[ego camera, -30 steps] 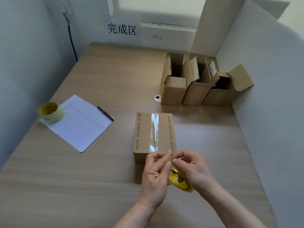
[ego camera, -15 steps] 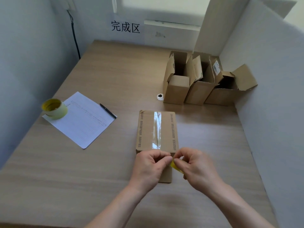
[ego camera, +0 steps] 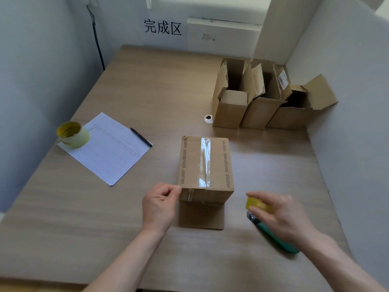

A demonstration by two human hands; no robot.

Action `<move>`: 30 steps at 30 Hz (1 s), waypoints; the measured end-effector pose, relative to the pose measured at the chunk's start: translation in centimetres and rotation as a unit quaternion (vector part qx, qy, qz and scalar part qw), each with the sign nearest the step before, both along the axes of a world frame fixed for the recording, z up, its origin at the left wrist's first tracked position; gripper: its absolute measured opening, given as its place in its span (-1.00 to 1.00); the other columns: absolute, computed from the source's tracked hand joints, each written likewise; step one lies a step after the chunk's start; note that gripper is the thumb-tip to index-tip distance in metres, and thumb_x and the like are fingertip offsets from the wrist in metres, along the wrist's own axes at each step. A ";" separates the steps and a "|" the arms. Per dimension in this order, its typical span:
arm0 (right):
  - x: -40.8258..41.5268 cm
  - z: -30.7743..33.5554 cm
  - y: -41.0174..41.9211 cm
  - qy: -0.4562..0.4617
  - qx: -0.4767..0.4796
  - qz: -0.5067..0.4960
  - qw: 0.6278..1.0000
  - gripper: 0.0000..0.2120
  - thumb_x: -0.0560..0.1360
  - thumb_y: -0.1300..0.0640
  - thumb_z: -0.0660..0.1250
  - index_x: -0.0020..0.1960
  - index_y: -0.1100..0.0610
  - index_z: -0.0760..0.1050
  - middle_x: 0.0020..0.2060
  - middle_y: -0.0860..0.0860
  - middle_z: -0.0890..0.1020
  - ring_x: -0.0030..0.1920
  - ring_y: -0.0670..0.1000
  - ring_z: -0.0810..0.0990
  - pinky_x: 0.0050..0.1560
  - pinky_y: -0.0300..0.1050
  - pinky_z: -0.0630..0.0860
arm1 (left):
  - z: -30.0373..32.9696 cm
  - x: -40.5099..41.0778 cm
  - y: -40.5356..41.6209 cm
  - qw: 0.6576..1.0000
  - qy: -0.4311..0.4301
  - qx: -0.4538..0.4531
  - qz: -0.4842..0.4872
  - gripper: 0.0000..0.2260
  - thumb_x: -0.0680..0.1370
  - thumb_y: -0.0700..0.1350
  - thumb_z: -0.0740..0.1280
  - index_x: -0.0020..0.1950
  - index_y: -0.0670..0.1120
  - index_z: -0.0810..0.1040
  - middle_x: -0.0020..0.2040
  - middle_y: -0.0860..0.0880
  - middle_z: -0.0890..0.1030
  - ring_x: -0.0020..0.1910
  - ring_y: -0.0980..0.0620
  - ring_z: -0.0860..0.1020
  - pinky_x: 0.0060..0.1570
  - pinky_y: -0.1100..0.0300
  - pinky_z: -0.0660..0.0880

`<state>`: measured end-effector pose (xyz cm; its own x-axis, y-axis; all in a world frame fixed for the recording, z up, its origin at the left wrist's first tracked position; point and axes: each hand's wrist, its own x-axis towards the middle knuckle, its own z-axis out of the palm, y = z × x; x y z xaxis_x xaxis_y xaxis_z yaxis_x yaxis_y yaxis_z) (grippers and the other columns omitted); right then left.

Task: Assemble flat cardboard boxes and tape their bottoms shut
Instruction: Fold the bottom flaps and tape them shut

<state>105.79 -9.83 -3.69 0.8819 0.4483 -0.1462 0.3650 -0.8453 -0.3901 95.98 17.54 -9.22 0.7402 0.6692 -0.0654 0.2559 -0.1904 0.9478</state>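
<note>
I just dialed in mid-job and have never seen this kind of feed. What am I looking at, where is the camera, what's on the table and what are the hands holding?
No machine here: a person works with bare hands, and the single camera sits on their head, looking forward and down. The left hand touches the near left corner of the taped cardboard box, fingers curled; whether it pinches the tape end there is unclear. The right hand has a grip on a yellow tape roll, above a teal-handled tool lying on the table; it is blurred. A clear tape strip runs along the box's top seam. At far right stand three open boxes. To the left lie a sheet of paper, a pen and a second tape roll.
</note>
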 end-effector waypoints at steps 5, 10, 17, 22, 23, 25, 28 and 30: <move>3.3 -1.5 2.0 -0.014 -0.032 -0.039 0.999 -0.66 0.52 -0.25 0.31 0.27 -0.24 0.54 0.17 -0.10 0.66 0.18 0.06 0.60 0.06 -0.07 0.53 | -1.5 1.2 -0.4 0.999 0.009 -0.007 0.035 -0.88 0.48 -0.19 0.47 -0.25 -0.03 0.68 -0.23 0.07 0.68 -0.14 0.13 0.63 -0.08 0.23 0.50; 4.1 -3.1 2.4 -0.007 -0.056 -0.039 0.998 -0.65 0.53 -0.27 0.26 0.28 -0.24 0.54 0.17 -0.12 0.66 0.20 0.05 0.59 0.10 -0.06 0.54 | -1.9 1.7 -0.6 0.998 0.021 0.001 0.053 -0.79 0.46 -0.16 0.49 -0.29 0.14 0.63 -0.28 0.18 0.66 -0.20 0.26 0.61 -0.19 0.49 0.42; 4.4 -5.7 2.7 -0.003 -0.075 -0.055 0.996 -0.64 0.52 -0.28 0.26 0.28 -0.27 0.52 0.17 -0.10 0.66 0.20 0.05 0.59 0.08 -0.10 0.51 | -2.4 2.7 -0.6 0.996 0.043 -0.005 0.082 -0.87 0.41 -0.16 0.54 -0.18 0.04 0.64 -0.32 0.18 0.62 -0.28 0.35 0.55 -0.26 0.59 0.36; 4.1 -7.2 3.2 -0.002 -0.076 -0.048 0.996 -0.58 0.55 -0.29 0.20 0.39 -0.31 0.39 0.12 -0.01 0.68 0.12 0.13 0.61 -0.04 -0.04 0.49 | -2.7 3.0 0.2 0.997 0.042 0.065 0.013 -0.64 0.46 -0.17 0.49 0.25 -0.08 0.59 -0.09 0.01 0.59 -0.15 0.19 0.56 -0.08 0.43 0.45; 3.9 -7.3 3.3 0.001 -0.065 -0.042 0.997 -0.56 0.56 -0.27 0.19 0.43 -0.31 0.33 0.10 -0.01 0.69 0.09 0.14 0.61 -0.08 -0.03 0.47 | -2.4 3.2 0.4 0.990 0.026 0.136 -0.032 -0.63 0.48 -0.21 0.46 0.28 -0.05 0.59 0.05 -0.05 0.57 -0.01 0.07 0.56 0.03 0.28 0.50; 3.8 -7.3 3.5 0.006 -0.033 -0.025 0.999 -0.51 0.59 -0.17 0.21 0.50 -0.28 0.22 0.10 -0.01 0.67 0.07 0.14 0.61 -0.09 -0.01 0.46 | -2.0 4.0 1.1 0.938 -0.020 0.313 -0.149 -0.66 0.48 -0.30 0.41 0.21 -0.02 0.65 0.24 -0.17 0.50 0.19 -0.17 0.48 0.16 0.03 0.48; 4.0 -7.2 3.6 0.036 -0.010 0.015 0.999 -0.40 0.59 0.06 0.23 0.54 -0.26 0.11 0.25 -0.05 0.58 0.17 0.12 0.56 0.06 0.00 0.48 | -1.6 5.6 2.4 0.875 0.000 0.370 -0.312 -0.76 0.52 -0.18 0.41 0.17 -0.03 0.67 0.37 -0.22 0.44 0.30 -0.25 0.42 0.27 -0.07 0.42; 3.9 -6.8 3.8 0.061 0.028 0.017 0.998 -0.33 0.52 0.10 0.21 0.55 -0.25 0.10 0.40 -0.09 0.47 0.30 0.09 0.50 0.23 -0.02 0.44 | -1.6 6.1 2.9 0.864 0.057 0.344 -0.362 -0.68 0.51 0.01 0.42 0.25 -0.01 0.61 0.42 -0.17 0.38 0.34 -0.21 0.38 0.30 -0.06 0.40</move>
<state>109.74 -6.03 -10.45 0.8432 0.4876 -0.2263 0.3395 -0.8095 -0.4790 102.04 20.44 -10.79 0.9964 -0.0578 0.0627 -0.0821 -0.8490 0.5220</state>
